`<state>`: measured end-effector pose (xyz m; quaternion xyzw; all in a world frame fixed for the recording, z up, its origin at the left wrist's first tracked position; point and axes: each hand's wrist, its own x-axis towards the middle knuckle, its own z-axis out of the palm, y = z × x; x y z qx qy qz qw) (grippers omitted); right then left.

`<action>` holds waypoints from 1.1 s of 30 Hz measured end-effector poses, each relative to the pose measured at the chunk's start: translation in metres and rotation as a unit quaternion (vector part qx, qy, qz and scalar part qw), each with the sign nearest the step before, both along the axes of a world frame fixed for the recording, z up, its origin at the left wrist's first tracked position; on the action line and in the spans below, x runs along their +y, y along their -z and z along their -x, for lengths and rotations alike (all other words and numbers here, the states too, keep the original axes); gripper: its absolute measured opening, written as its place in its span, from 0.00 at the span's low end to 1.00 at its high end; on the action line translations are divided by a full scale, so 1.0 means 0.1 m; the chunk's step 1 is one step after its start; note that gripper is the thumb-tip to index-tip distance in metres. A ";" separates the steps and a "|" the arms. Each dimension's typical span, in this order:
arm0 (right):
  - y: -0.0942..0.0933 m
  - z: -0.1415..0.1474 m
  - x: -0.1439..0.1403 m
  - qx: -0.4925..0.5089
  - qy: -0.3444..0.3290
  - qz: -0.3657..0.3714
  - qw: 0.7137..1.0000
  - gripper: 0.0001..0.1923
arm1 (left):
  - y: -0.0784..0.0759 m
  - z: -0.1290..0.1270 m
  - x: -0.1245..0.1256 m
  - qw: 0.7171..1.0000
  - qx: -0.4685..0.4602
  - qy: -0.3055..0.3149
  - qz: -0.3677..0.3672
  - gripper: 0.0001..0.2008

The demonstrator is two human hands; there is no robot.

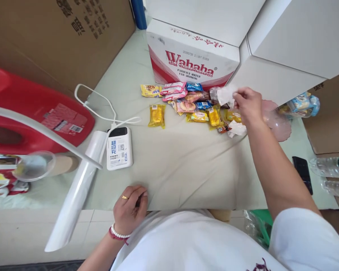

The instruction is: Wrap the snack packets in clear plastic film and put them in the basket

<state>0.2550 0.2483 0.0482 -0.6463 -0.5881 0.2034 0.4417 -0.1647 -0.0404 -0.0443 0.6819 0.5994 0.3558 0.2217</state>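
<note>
Right hand [247,103], one: reaching over the far right part of the counter [183,162]; grip pinched on a thin white piece [225,95], tissue or wrapper, cannot tell which, raised at the right end of the snack pile.

Left hand [131,205], one: at the near edge; grip curled closed, nothing visible inside; ring and bead bracelet worn.

Wrapped snacks [186,106], assorted: yellow, pink, blue and brown packs, heaped at the far side, just in front of a Wahaha water carton [190,64].

Yellow pack [157,116], one: lying apart, left of the heap.

Crumpled white piece [237,128], one: at the heap's near right end.

Pink ribbed dish [278,122], one: right of the heap, partly behind the right forearm.

Power bank [119,150], one, white: left side, cable beyond it.

Phone [302,175], one, dark: near right.
</note>
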 end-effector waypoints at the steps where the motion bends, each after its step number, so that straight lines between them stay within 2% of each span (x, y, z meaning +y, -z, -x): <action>1: -0.03 0.02 -0.26 0.038 -0.003 0.010 0.999 0.16 | -0.03 -0.03 0.01 1.000 -0.018 -0.009 0.020 0.02; 3: -0.02 0.14 -0.85 0.237 -0.019 0.078 0.968 0.21 | -0.12 -0.15 0.06 0.996 -0.072 -0.004 0.053 0.02; 5: 0.07 0.35 -1.44 0.337 0.001 0.127 0.933 0.23 | -0.24 -0.38 0.16 0.986 -0.147 0.036 0.072 0.03; 8: 0.27 0.71 -2.11 0.403 0.028 0.177 0.898 0.22 | -0.42 -0.88 0.39 0.960 -0.251 0.088 0.092 0.05; 11: 0.41 0.94 -2.42 0.443 0.034 0.190 0.875 0.22 | -0.50 -1.39 0.62 0.947 -0.279 0.108 0.114 0.14; 14: 0.41 0.99 -2.51 0.460 0.016 0.187 0.868 0.23 | -0.47 -1.71 0.75 0.926 -0.295 0.161 0.175 0.14; 16: 0.38 0.94 -2.53 0.459 -0.001 0.190 0.868 0.23 | -0.41 -1.77 0.77 0.898 -0.331 0.184 0.224 0.14; 18: 0.35 0.86 -2.55 0.460 -0.014 0.202 0.865 0.22 | -0.35 -1.75 0.78 0.873 -0.376 0.171 0.258 0.15; 21: 0.35 0.74 -2.59 0.465 -0.015 0.207 0.861 0.21 | -0.30 -1.62 0.78 0.852 -0.433 0.109 0.271 0.18; 25: 0.41 0.71 -2.62 0.427 -0.008 0.195 0.883 0.19 | -0.30 -1.49 0.76 0.849 -0.457 0.064 0.256 0.19; 28: 0.45 0.81 -2.60 0.371 -0.069 0.194 0.906 0.18 | -0.33 -1.48 0.72 0.853 -0.434 0.097 0.272 0.19; 30: 0.47 0.89 -2.55 0.359 -0.108 0.190 0.907 0.19 | -0.35 -1.50 0.69 0.850 -0.424 0.122 0.287 0.18; 33: 0.48 0.94 -2.49 0.355 -0.091 0.178 0.913 0.15 | -0.37 -1.52 0.68 0.838 -0.446 0.110 0.294 0.18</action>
